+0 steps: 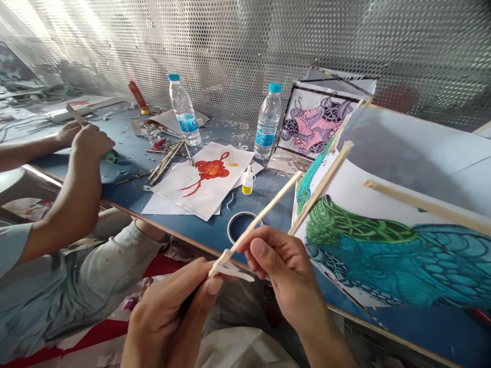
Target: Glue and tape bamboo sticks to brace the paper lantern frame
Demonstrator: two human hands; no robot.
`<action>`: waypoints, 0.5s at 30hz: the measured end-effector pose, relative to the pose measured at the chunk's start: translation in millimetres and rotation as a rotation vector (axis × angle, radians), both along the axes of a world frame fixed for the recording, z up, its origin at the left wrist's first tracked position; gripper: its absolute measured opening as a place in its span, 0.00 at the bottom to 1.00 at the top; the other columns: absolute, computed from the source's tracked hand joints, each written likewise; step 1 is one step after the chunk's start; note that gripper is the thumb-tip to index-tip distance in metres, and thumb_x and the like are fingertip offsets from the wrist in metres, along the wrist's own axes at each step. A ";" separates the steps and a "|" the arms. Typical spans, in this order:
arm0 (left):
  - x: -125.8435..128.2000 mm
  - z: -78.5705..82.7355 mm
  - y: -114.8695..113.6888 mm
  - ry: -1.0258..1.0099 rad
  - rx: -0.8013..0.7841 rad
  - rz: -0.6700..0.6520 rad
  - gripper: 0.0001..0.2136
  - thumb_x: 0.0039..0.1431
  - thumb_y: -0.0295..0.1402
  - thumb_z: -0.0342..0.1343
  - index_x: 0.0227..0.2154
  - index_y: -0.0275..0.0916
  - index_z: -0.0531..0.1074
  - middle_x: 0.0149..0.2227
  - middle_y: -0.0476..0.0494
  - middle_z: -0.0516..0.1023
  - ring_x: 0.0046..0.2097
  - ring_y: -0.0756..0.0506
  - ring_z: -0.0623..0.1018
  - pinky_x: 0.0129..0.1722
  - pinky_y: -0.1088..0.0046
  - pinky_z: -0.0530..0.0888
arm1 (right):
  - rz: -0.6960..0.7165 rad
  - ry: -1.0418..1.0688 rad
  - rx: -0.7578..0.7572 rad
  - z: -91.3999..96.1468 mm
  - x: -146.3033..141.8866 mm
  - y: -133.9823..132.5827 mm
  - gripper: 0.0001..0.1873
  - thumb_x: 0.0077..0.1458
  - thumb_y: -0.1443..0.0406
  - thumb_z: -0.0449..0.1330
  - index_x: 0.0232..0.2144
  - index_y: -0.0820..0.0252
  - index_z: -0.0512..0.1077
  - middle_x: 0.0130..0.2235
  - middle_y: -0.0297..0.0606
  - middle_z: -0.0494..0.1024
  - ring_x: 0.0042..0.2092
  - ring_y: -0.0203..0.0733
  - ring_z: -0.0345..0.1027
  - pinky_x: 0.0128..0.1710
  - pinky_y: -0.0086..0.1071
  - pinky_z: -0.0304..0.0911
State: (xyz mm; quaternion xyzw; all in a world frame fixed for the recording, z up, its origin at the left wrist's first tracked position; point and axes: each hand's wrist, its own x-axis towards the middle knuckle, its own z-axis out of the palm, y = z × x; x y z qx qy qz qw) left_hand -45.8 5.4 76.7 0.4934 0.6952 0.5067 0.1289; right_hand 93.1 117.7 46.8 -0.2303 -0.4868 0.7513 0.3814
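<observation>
My left hand [172,301] pinches the lower end of a thin wooden stick [264,212], which slants up to the right. A white paper strip [236,273] is wound around that end, its loose tail sticking out to the right. Close beside the stick is my right hand [284,271], fingers loosely curled and the thumb apart from the stick. Its index fingertip lies at the stick's side; whether it touches cannot be told. Behind the stick, a roll of tape [230,225] lies on the blue table [126,191]. A small glue bottle [247,181] stands beyond.
A large paper-covered frame with a turquoise and green drawing [368,255] stands at right. Two water bottles [182,110] [268,122], printed sheets [203,186] and a stick pile [166,161] lie farther back. At left, another person's hands [90,140] hold a blade.
</observation>
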 end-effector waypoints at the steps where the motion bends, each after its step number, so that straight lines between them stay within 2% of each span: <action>1: -0.4 -1.0 0.4 0.008 0.004 -0.015 0.13 0.75 0.40 0.61 0.35 0.49 0.89 0.25 0.57 0.79 0.25 0.54 0.76 0.26 0.86 0.71 | 0.086 -0.009 -0.015 2.7 -0.3 3.4 0.22 0.68 0.45 0.73 0.35 0.56 0.86 0.28 0.31 0.73 0.30 0.33 0.61 0.31 0.28 0.57; 4: -4.4 -5.9 -0.1 0.060 0.011 -0.053 0.12 0.76 0.40 0.61 0.39 0.50 0.90 0.26 0.56 0.81 0.25 0.53 0.77 0.25 0.85 0.72 | 0.212 -0.040 -0.003 10.6 1.3 8.6 0.18 0.66 0.49 0.75 0.37 0.58 0.86 0.31 0.33 0.78 0.33 0.35 0.65 0.33 0.30 0.59; 6: -7.5 -9.4 -1.0 0.093 0.014 -0.082 0.12 0.76 0.40 0.60 0.41 0.50 0.90 0.28 0.55 0.83 0.26 0.52 0.79 0.26 0.85 0.74 | 0.205 -0.062 0.046 14.7 3.1 9.4 0.12 0.64 0.55 0.76 0.38 0.57 0.86 0.32 0.34 0.81 0.33 0.35 0.66 0.32 0.29 0.59; 10: -9.8 -11.5 -0.8 0.155 -0.018 -0.111 0.16 0.79 0.43 0.58 0.43 0.46 0.90 0.35 0.48 0.90 0.31 0.48 0.85 0.35 0.81 0.81 | 0.178 -0.126 0.153 21.8 6.9 12.7 0.05 0.62 0.63 0.73 0.36 0.59 0.86 0.32 0.36 0.84 0.32 0.36 0.68 0.29 0.28 0.61; 13: -11.1 -11.0 -2.4 0.086 -0.079 -0.190 0.20 0.80 0.46 0.56 0.36 0.46 0.88 0.28 0.49 0.85 0.26 0.48 0.81 0.27 0.80 0.78 | 0.209 -0.146 0.145 25.3 9.6 18.2 0.04 0.58 0.66 0.70 0.31 0.60 0.84 0.28 0.33 0.79 0.29 0.34 0.64 0.27 0.26 0.58; 15: -13.7 -13.5 -8.2 0.005 -0.138 -0.226 0.20 0.79 0.48 0.57 0.35 0.45 0.88 0.25 0.48 0.81 0.26 0.46 0.80 0.24 0.78 0.76 | 0.239 -0.184 0.116 26.8 11.2 21.5 0.04 0.55 0.67 0.69 0.28 0.60 0.82 0.25 0.30 0.74 0.28 0.33 0.59 0.25 0.26 0.54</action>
